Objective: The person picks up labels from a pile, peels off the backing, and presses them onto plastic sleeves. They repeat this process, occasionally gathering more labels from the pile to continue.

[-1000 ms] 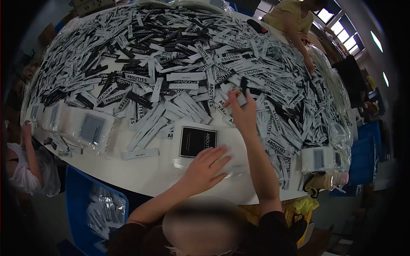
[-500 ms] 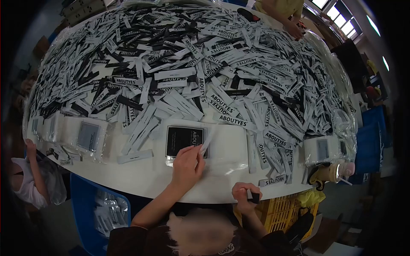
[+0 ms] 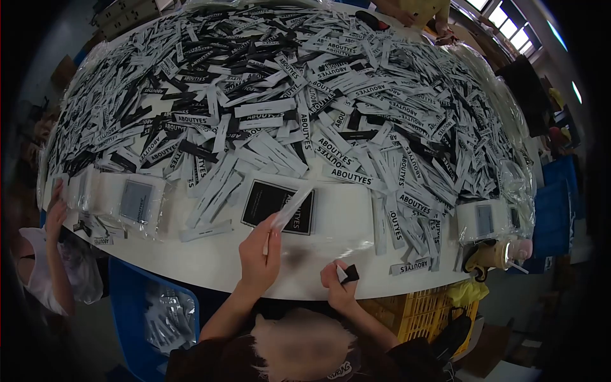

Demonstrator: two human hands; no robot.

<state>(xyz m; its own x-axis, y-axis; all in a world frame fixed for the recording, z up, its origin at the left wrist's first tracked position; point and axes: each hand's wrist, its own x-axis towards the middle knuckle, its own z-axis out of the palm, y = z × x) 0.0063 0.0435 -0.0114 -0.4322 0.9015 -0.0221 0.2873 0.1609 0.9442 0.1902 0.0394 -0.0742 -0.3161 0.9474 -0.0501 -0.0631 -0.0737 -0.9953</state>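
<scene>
A slim white packet (image 3: 294,205) is pinched in my left hand (image 3: 259,256), slanting up over a clear plastic bag. This bag (image 3: 337,219) lies flat on the white table, with a black printed label (image 3: 262,205) on its left side that the packet partly covers. Near the table's front edge, my right hand (image 3: 340,288) is closed round a small black-and-white packet (image 3: 348,274), most of it hidden in the fingers. Beyond both hands, a wide heap of white and black packets (image 3: 273,153) lettered ABOUTYES spreads over the table.
More bagged stacks lie at the left (image 3: 135,200) and right (image 3: 485,219). A drink cup (image 3: 493,253) stands near the right edge. Below the table are a blue bin (image 3: 121,305) holding packets and a yellow crate (image 3: 417,318). Other people are at the left and far sides.
My left hand has drawn back toward me and left with the white packet, now tilted up. My right hand has moved left over the table edge. The person at left has raised a hand.
</scene>
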